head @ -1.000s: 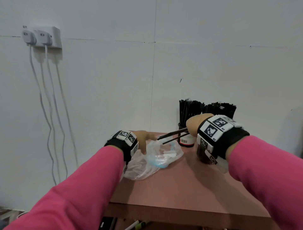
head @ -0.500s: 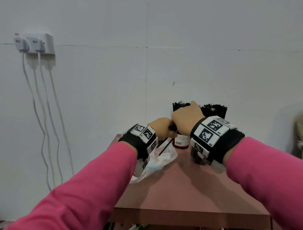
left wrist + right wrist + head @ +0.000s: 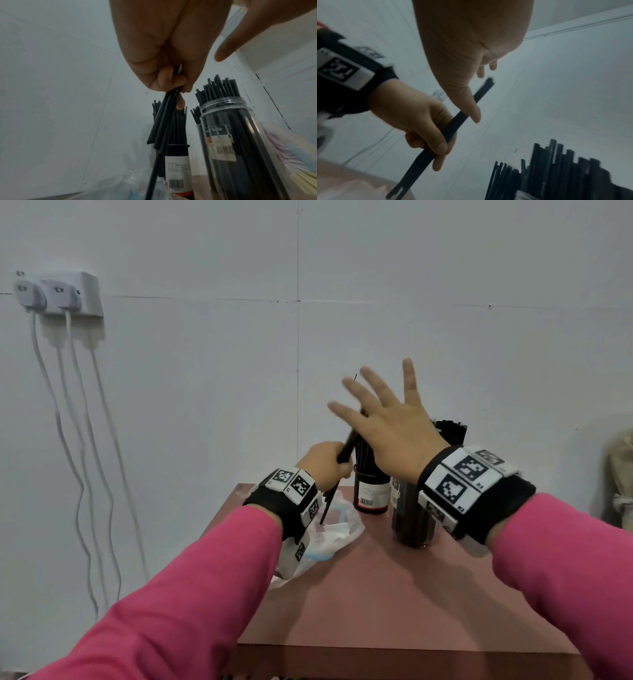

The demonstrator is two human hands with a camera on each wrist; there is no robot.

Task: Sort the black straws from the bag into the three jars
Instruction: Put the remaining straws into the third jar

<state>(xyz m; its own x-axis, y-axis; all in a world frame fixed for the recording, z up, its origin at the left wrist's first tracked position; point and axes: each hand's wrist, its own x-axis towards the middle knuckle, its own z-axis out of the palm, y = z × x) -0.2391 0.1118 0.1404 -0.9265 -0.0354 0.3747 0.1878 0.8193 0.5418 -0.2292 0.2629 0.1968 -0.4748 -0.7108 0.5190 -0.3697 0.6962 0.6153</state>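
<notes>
Both hands hover above the pink table (image 3: 394, 594): the right hand (image 3: 394, 429) is spread wide with straight fingers, holding nothing, above the straw-filled jars (image 3: 411, 518). Beside it the left hand (image 3: 325, 462) grips a few black straws (image 3: 163, 121), tilted, over the plastic bag (image 3: 329, 537) lying left of the jars.
</notes>
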